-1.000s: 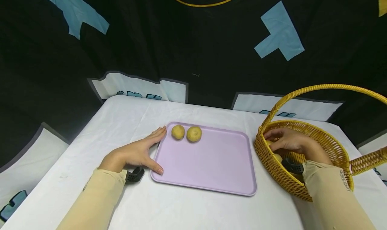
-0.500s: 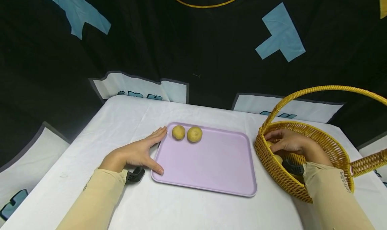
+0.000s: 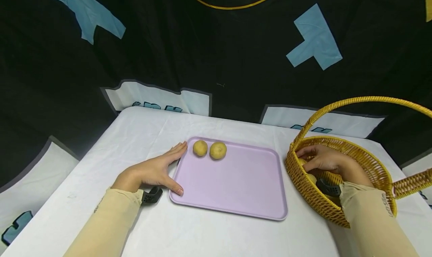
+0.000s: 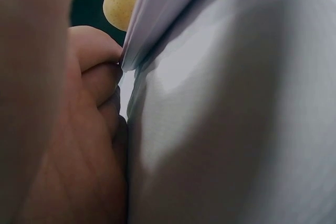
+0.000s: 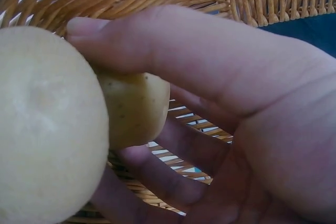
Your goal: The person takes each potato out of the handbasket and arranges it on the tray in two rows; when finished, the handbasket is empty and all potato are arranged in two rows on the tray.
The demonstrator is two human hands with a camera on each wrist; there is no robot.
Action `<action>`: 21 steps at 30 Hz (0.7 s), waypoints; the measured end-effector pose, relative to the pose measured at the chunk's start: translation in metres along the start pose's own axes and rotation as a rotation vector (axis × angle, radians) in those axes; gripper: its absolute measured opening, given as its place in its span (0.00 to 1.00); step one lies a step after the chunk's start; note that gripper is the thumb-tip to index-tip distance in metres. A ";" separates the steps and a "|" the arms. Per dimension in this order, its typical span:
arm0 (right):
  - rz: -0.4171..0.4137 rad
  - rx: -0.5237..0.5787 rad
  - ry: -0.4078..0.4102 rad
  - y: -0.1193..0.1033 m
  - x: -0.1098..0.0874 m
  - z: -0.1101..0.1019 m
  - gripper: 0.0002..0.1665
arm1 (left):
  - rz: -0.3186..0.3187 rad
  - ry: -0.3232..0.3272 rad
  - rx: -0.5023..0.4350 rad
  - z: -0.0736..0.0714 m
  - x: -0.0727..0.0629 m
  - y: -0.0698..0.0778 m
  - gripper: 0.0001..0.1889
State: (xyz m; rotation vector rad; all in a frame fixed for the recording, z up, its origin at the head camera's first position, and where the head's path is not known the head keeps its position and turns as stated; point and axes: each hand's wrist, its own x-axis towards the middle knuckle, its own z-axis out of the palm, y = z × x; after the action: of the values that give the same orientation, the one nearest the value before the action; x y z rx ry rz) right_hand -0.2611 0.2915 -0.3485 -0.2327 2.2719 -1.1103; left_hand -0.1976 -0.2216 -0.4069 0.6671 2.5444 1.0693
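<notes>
My left hand (image 3: 155,170) rests against the left edge of a lilac tray (image 3: 236,182), thumb at the near corner and straight fingers at the far one. Two potatoes, a smaller one (image 3: 200,148) and a larger one (image 3: 218,150), lie in the tray's far left part. Inside a wicker basket (image 3: 366,157), my right hand (image 3: 324,160) grips a potato (image 5: 139,108) between thumb and fingers, as the right wrist view shows. Another potato (image 5: 47,124) sits closer to that camera and partly covers the gripped one.
The basket's tall arched handle (image 3: 364,98) rises over the right arm. A white cloth (image 3: 209,234) covers the table. Behind its far edge hangs a black cloth (image 3: 216,54) with blue and white shapes.
Both hands, the tray and the potatoes keep their places. Only the head view has shifted very slightly.
</notes>
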 end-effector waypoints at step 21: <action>0.007 -0.015 0.080 -0.003 -0.005 -0.006 0.34 | 0.005 0.001 0.016 0.000 0.001 -0.002 0.74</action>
State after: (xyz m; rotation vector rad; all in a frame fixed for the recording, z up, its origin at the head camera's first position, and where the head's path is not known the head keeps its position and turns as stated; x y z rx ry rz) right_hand -0.2604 0.2958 -0.3415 -0.1888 2.3505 -1.1175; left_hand -0.1984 -0.2219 -0.4084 0.6777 2.5561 1.0523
